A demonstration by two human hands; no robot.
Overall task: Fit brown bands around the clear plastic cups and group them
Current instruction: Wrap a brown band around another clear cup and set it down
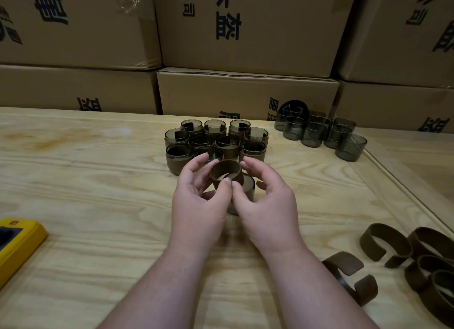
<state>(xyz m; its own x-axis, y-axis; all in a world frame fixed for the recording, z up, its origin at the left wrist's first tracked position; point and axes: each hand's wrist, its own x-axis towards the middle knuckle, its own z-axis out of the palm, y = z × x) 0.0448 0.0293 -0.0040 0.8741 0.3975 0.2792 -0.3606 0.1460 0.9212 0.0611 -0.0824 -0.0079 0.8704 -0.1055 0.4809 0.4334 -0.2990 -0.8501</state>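
Both hands' grip [229, 185] pinching brown band [224, 172] over clear cup [242, 188], mid-table.

Both hands [235, 201] together, fingers curled

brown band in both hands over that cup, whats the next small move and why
Probably ease the brown band down over the clear cup until it sits square. It is tilted, only partly over the rim, with the left hand and right hand pinching its near edge. Then it can join the banded group.
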